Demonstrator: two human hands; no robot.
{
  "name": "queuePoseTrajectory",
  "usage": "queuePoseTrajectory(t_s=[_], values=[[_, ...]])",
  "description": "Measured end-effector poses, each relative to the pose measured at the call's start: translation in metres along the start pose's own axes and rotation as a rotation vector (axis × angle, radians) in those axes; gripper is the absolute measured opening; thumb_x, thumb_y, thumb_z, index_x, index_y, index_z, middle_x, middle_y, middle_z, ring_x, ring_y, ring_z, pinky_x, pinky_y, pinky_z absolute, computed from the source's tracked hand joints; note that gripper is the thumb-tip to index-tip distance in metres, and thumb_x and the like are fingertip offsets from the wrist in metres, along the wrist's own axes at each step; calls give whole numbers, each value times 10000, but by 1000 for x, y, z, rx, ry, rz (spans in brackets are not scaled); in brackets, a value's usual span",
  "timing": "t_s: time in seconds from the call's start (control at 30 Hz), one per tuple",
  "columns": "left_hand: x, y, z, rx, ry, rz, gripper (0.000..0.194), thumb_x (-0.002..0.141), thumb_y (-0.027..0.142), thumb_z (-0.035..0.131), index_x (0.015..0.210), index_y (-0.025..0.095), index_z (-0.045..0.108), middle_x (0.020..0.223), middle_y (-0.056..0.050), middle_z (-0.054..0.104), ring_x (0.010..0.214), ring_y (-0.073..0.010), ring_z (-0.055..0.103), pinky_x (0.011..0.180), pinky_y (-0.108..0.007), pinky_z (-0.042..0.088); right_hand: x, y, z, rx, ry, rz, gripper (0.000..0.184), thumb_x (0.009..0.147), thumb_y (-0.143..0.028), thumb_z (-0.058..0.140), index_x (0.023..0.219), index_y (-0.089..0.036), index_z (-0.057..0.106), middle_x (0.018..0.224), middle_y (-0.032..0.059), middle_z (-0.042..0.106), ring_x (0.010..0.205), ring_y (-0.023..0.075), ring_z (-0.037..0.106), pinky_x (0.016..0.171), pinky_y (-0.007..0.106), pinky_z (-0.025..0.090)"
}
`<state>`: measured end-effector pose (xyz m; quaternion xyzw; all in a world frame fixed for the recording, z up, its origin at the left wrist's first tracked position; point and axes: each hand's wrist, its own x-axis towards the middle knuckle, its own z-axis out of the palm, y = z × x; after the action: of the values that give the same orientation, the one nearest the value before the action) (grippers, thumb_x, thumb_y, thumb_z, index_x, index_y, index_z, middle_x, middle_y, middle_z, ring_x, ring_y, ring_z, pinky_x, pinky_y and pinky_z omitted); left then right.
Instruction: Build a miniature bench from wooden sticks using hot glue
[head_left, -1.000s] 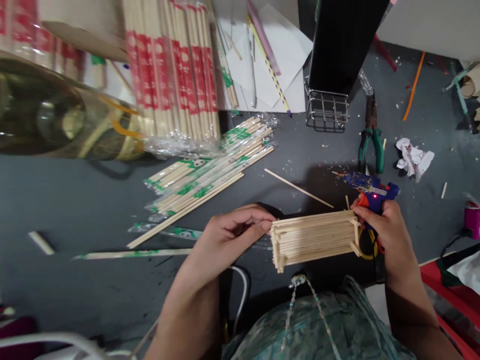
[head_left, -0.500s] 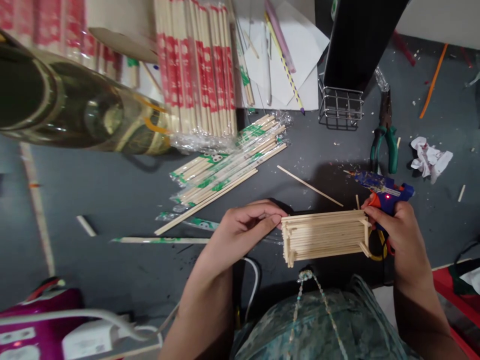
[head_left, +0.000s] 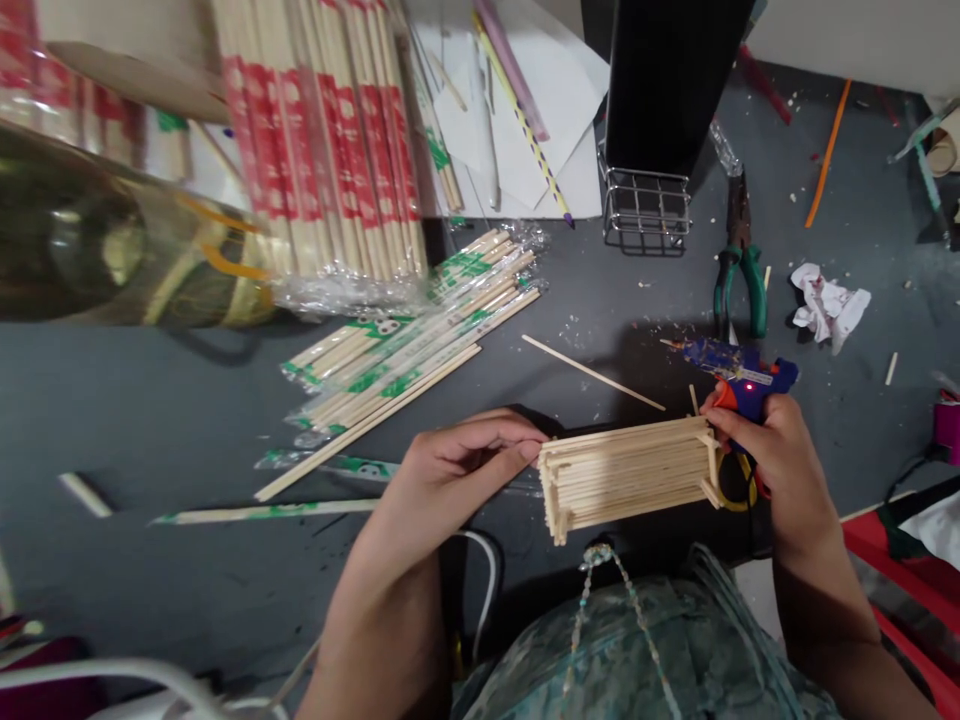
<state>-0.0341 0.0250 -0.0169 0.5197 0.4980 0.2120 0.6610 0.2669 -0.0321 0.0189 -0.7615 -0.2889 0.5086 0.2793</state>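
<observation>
The left hand (head_left: pixel 457 480) pinches the upper left corner of a box of sticks (head_left: pixel 630 470) between thumb and fingertips, its other fingers curled in. The right hand (head_left: pixel 780 460) has thumb and finger closed on the box's upper right corner; its remaining fingers are hidden. The box lies between the two hands, in front of the person's green clothing (head_left: pixel 600 650), its long rows of thin sticks running from side to side and short pieces stacked at both ends. Whether it rests on the table (head_left: pixel 225 420) cannot be told. A blue glue gun (head_left: pixel 739 375) with a lit red light sits just beyond the right hand, its orange trigger beside the fingers; whether the hand grips it is unclear. A yellow ring-shaped handle (head_left: pixel 735 485) shows just beside the box's right end. Beyond the box, a single stick (head_left: pixel 592 372) lies slantwise, with green-handled pliers (head_left: pixel 739 290) and crumpled paper (head_left: pixel 829 305) farther to the right. Green-marked packets of chopsticks (head_left: pixel 420 340) lie beyond the left hand, near a larger red-banded bundle (head_left: pixel 330 150) and a bottle (head_left: pixel 67 240) on its side.
</observation>
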Motion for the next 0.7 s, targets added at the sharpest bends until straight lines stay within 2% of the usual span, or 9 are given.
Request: queuePoseTrajectory(t_s=[0.3, 0.5, 0.7], values=[[2, 1, -1, 32, -12, 14, 236, 818, 415, 742, 724, 201, 773, 753, -49, 743, 690, -172, 667, 639, -238, 527, -4, -6, 1, -6, 0, -1, 254, 769, -418, 763, 870, -188, 723, 693, -2, 665, 564, 136, 567, 548, 261, 463], [2, 1, -1, 19, -16, 26, 216, 814, 400, 753, 716, 209, 773, 746, -45, 743, 682, -172, 669, 635, -237, 531, 1, 1, 0, -14, -26, -5, 249, 776, -417, 765, 850, -181, 734, 624, -15, 627, 539, 129, 547, 523, 252, 429], [3, 2, -1, 20, -10, -3, 220, 791, 408, 769, 701, 208, 773, 737, -45, 741, 678, -173, 665, 629, -238, 530, 1, -1, 0, -14, -17, -10, 254, 772, -423, 770, 857, -185, 739, 651, -8, 647, 546, 132, 555, 532, 256, 436]])
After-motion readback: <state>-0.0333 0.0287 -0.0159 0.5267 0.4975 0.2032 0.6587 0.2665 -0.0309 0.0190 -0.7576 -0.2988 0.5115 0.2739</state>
